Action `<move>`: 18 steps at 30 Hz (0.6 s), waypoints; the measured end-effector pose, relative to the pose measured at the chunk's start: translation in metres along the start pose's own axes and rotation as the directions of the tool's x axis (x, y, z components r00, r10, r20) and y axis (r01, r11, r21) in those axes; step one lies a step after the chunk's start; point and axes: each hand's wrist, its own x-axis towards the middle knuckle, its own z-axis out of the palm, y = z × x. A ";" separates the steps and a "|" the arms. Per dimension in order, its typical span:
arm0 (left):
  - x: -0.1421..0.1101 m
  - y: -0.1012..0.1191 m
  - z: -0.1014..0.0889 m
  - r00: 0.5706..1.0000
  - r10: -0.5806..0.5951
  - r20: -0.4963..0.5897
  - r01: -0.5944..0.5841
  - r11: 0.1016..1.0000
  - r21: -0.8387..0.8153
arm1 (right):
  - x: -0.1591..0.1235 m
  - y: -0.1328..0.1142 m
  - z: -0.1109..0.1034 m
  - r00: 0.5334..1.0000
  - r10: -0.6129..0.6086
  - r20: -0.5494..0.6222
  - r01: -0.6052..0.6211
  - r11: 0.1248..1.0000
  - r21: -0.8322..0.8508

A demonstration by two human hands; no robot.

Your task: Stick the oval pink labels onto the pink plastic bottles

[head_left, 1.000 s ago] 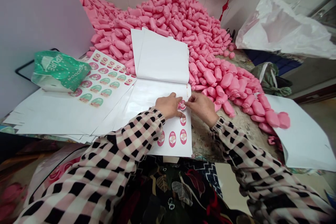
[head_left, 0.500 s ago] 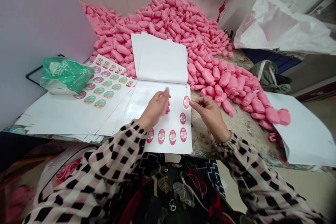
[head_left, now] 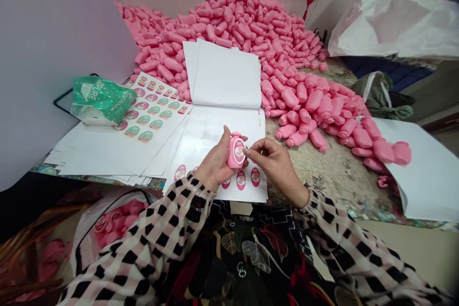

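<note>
My left hand (head_left: 215, 161) is wrapped round a small pink plastic bottle (head_left: 231, 160), its front tilted up towards me. A pink oval sticker (head_left: 239, 150) with a white rim lies against the front of the bottle. The thumb and forefinger of my right hand (head_left: 278, 165) pinch at the sticker's right edge. Whether the whole sticker is pressed flat cannot be made out. Beneath both hands lies a white sticker sheet (head_left: 211, 122), with several oval stickers left along its lower edge; my hands cover part of it.
A large heap of pink bottles (head_left: 244, 24) fills the back of the table and trails to the right. Printed label sheets (head_left: 154, 110) and a green plastic packet (head_left: 102, 100) lie at left. A white bag (head_left: 387, 19) stands at right, and a bag of pink pieces (head_left: 114, 222) sits below.
My right hand has brought an oval sticker from the sheet's right side leftward onto the bottle. My left hand has turned the bottle front up. The view has shifted slightly.
</note>
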 end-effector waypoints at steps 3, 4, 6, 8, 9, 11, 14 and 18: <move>0.001 0.000 -0.001 1.000 -0.007 0.003 0.007 1.000 0.005 | 0.000 0.000 0.001 1.000 -0.013 -0.003 0.013 1.000 -0.007; 0.002 -0.001 -0.001 1.000 -0.008 0.002 0.008 1.000 0.006 | 0.000 0.000 0.002 1.000 -0.016 -0.002 0.016 1.000 -0.012; 0.003 -0.001 -0.001 1.000 -0.006 -0.002 0.006 1.000 0.005 | 0.000 0.002 0.002 1.000 -0.022 0.001 0.022 1.000 -0.023; 0.003 -0.001 -0.001 1.000 -0.002 -0.008 0.002 1.000 0.005 | 0.000 0.004 0.003 1.000 -0.029 -0.001 0.029 0.999 -0.025; 0.004 -0.001 -0.001 1.000 0.000 -0.007 0.000 1.000 0.006 | 0.001 0.005 0.003 0.999 -0.032 -0.001 0.032 0.999 -0.026; 0.004 -0.001 -0.001 1.000 0.003 0.005 -0.003 1.000 0.007 | 0.001 0.006 0.003 0.999 -0.036 0.000 0.036 0.999 -0.029; 0.004 -0.002 -0.001 1.000 -0.007 0.015 0.007 1.000 0.004 | 0.000 0.008 0.004 0.999 -0.032 0.008 0.033 0.999 -0.035; 0.004 -0.002 0.001 1.000 -0.004 0.030 0.003 1.000 0.005 | -0.002 0.009 0.004 0.999 -0.038 0.003 0.038 0.997 -0.061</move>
